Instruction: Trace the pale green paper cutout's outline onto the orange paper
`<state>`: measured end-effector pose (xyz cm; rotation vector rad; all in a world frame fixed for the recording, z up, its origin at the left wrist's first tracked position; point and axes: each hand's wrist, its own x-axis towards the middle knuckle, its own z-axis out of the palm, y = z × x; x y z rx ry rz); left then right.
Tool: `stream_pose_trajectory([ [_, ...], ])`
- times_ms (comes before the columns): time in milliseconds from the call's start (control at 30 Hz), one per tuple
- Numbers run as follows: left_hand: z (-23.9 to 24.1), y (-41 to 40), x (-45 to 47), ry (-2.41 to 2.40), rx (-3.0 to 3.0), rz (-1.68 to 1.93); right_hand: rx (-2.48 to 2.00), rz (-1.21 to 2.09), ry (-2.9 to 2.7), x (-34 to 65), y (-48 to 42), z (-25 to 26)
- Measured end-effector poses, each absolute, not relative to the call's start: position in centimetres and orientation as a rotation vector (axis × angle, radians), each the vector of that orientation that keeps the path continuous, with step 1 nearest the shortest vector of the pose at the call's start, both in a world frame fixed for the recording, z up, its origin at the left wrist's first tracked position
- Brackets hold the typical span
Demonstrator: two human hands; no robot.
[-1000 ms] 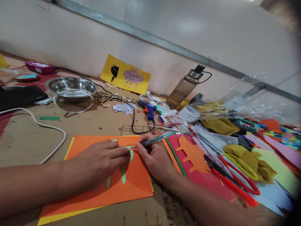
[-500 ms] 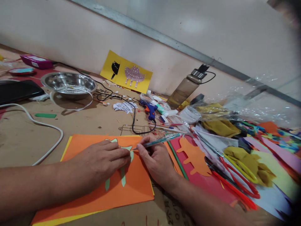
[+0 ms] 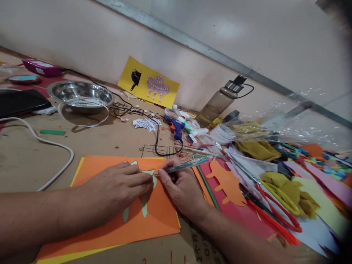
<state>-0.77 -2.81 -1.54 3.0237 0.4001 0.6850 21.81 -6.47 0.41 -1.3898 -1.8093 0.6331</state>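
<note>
My left hand (image 3: 118, 190) lies with its fingers stretched over a pale green paper cutout (image 3: 144, 205), pressing it on an orange sheet (image 3: 93, 229). Most of the cutout is hidden under that hand; its narrow strips and part of its upper edge show. In my right hand (image 3: 183, 185) is a clear pen with a teal end (image 3: 187, 165), pinched between thumb and fingers. The pen's tip rests at the cutout's right edge, close to my left fingertips. Beneath the orange sheet a yellow sheet (image 3: 79, 253) sticks out.
An orange cutout (image 3: 227, 183) lies on red paper (image 3: 217, 196) at right, beside red-handled scissors (image 3: 277, 209). Behind are a blue glue gun (image 3: 176, 126), a water bottle (image 3: 217, 104), a metal bowl (image 3: 79, 88) and a yellow card (image 3: 126, 73). A white cable (image 3: 55, 146) curves at left.
The head view has shifted very slightly. My left hand keeps its place on the cutout, and the pen in my right hand has moved only slightly, its upper end a little lower.
</note>
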Motion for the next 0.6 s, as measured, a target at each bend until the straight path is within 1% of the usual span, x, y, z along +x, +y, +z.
stream_pose_trajectory([
  [267,-1.33,-2.78,-0.86,0.384,3.018,0.602,-1.409,0.65,-1.827,21.69,-6.42,0.75],
  [467,-1.48,-2.68,-0.82,0.374,3.005,0.697,-1.395,0.629,-1.844,21.78,-6.4,0.7],
  [600,-1.37,-2.69,-0.85,0.361,3.006,0.666,-1.398,0.622,-1.839,21.76,-6.39,0.68],
])
